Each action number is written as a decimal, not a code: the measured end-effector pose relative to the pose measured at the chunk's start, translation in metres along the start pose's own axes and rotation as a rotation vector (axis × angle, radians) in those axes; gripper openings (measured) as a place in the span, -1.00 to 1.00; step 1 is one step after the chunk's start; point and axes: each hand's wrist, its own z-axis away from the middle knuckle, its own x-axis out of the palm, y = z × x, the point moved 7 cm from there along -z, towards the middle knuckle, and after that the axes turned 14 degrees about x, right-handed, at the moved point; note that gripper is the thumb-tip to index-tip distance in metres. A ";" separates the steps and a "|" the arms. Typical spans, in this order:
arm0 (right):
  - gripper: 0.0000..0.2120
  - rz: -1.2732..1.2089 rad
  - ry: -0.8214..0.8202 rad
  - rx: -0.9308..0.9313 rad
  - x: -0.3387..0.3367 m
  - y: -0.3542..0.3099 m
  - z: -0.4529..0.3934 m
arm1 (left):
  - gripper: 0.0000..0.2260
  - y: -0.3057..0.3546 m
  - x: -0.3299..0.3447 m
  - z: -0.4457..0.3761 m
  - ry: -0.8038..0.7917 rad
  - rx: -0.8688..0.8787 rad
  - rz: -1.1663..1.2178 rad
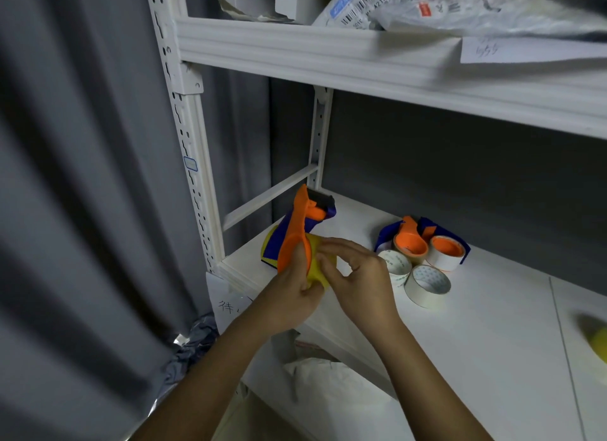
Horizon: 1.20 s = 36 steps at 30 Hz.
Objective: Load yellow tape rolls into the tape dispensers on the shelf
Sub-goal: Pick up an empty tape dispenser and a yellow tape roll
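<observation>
Head view: left hand [295,292] grips the orange tape dispenser [297,230] at frame centre. Right hand [358,276] fingertips pinch the yellow tape roll [320,269]. Both sit at the shelf [492,325] front-left edge; open surface lies lower right.

On the upper shelf, a grey mailing bag [353,3] carries barcodes and a printed code that reads "A21B"; the smaller print beside it is too blurred to make out. A white paper slip [525,50] taped to the shelf edge bears pale handwritten marks that cannot be read. A paper note [226,304] hanging below the lower shelf shows one handwritten Chinese character, "待", the rest hidden by an arm. Print inside the white tape rolls [427,284] is illegible.
</observation>
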 end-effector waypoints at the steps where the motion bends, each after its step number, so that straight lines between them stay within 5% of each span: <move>1: -0.83 -0.018 0.008 0.000 0.000 -0.001 0.000 | -0.26 0.001 -0.001 0.000 0.008 0.002 -0.029; 9: -0.91 0.067 0.032 -0.025 0.007 -0.012 -0.004 | -0.37 0.010 -0.012 0.003 0.125 0.156 -0.212; 14: -0.84 -0.071 -0.077 0.144 -0.008 -0.002 -0.032 | -0.41 -0.001 -0.008 0.007 0.011 0.063 -0.107; 22: -0.73 -0.468 -0.168 0.310 0.004 0.003 -0.027 | -0.42 -0.003 -0.019 0.006 0.080 0.002 -0.056; 36: -0.82 -0.544 -0.147 0.418 0.005 0.018 -0.019 | -0.43 -0.003 -0.017 0.005 0.083 -0.015 -0.204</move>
